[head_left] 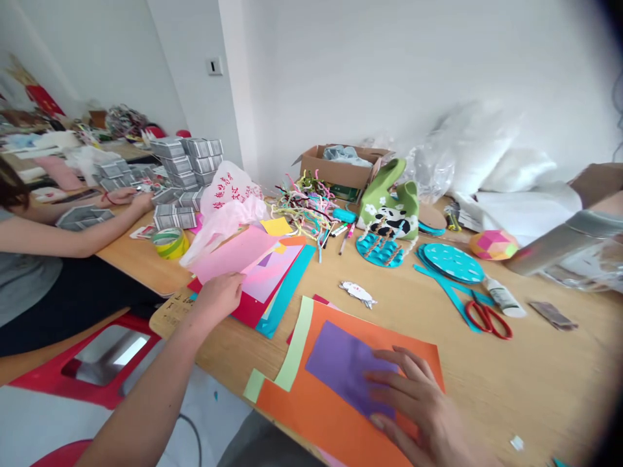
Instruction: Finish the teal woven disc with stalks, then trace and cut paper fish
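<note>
My left hand (221,295) pinches the near edge of a pink sheet of paper (228,254), which is lifted at a slant above a pile of coloured sheets. In that pile I see a red sheet (250,311) and a blue sheet (292,285). A yellow paper piece (276,226) lies at the pile's far edge. My right hand (418,399) rests with fingers spread on a purple paper piece (335,360). Under the purple piece is a large orange sheet (302,412), with light green paper (298,344) showing along its left side.
Red-handled scissors (488,319), a white bottle (503,297) and blue discs (455,263) lie to the right. Behind stand a green panda bag (389,201), pipe cleaners (306,201) and a cardboard box (335,170). A co-worker's hands (131,196) are beside stacked grey bundles (187,162) at left.
</note>
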Demonstrator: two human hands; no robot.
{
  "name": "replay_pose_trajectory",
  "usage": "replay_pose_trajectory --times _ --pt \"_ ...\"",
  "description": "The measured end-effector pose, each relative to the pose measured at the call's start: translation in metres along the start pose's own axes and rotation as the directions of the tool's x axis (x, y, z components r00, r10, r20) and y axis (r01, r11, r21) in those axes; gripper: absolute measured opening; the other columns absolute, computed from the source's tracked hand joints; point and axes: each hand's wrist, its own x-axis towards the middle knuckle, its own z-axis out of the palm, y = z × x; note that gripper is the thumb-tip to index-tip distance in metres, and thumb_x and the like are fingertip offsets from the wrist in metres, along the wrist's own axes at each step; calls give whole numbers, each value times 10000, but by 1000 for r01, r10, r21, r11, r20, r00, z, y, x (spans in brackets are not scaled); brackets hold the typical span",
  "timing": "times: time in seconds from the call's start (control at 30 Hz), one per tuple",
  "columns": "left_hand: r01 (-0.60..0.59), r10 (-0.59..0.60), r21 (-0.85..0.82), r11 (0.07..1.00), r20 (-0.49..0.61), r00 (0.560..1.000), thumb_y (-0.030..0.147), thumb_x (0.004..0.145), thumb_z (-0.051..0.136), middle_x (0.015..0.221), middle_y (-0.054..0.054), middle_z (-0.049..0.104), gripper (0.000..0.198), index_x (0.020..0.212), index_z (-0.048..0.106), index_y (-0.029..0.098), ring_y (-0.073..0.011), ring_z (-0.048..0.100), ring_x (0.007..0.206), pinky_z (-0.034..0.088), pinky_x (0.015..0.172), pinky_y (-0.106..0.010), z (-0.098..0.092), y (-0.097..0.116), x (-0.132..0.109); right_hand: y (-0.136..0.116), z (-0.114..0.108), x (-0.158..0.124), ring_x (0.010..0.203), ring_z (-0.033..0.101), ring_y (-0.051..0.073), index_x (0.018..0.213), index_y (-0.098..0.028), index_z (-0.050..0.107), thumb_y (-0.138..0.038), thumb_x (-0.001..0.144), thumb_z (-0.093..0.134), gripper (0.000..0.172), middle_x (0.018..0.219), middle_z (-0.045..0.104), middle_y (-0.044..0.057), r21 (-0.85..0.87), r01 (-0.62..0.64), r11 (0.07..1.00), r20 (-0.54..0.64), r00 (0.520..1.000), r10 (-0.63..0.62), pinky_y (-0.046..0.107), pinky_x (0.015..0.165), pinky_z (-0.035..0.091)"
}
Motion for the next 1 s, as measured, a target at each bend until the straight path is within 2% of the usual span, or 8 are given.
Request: replay_pose_trajectory --times 0.1,0.17,0.23,0.3,0.4,0.47,0.6,1.0 --pt "21 -21 8 1000 33 999 203 908 371 1147 -99 676 364 1181 611 192 -216 629 1054 466 868 -304 3 7 -3 -11 -5 33 1076 610 266 1061 -300 659 -229 842 585 242 1054 697 82 230 -65 971 -56 995 80 428 868 538" --pt "25 -26 14 1000 54 998 225 915 382 1127 -99 676 334 1147 621 209 -223 632 1029 470 835 -315 0 11 -5 -18 -4 63 970 648 229 1072 -271 653 -267 876 551 221 1025 700 84 457 -155 876 -11 984 180 383 812 557" --pt "14 -16 28 1000 78 997 267 917 405 1105 -94 674 295 1097 634 220 -227 638 992 473 799 -318 -3 16 -7 -21 0 99 929 663 207 1051 -238 648 -336 884 552 216 1021 704 81 700 -283 655 125 952 278 368 809 562" --pt "-8 4 49 999 85 996 313 917 418 1077 -98 671 280 1059 637 212 -236 642 964 474 771 -323 -4 20 -8 -20 9 137 825 681 179 1040 -192 614 -359 859 587 248 1020 694 83 879 -335 339 229 921 316 354 752 576" --pt "-45 39 86 995 80 996 338 920 412 1041 -120 664 301 1054 632 183 -261 646 944 479 744 -344 -2 23 -8 -14 27 189 721 696 154 991 -146 545 -221 813 627 210 956 681 90 915 -398 -68 390 829 401 316 695 581" --pt "-57 49 101 993 78 996 339 918 418 1036 -127 658 307 1077 625 178 -270 647 937 481 736 -354 0 23 -8 -9 39 213 655 700 171 996 -140 488 -136 814 578 204 864 666 78 873 -451 -188 486 761 429 326 616 584" --pt "-45 37 93 995 84 996 337 921 416 1034 -130 654 311 1112 610 185 -264 643 954 475 745 -339 2 21 -7 -4 59 232 546 674 186 993 -168 422 -119 825 529 205 746 594 3 820 -539 -193 555 666 499 355 509 572" --pt "-27 18 113 993 81 997 517 927 331 957 -152 666 491 1050 625 143 -289 654 841 469 668 -354 2 27 -6 1 67 237 576 679 150 886 -162 451 -98 869 449 66 722 573 -9 860 -404 -311 510 663 548 270 526 563"
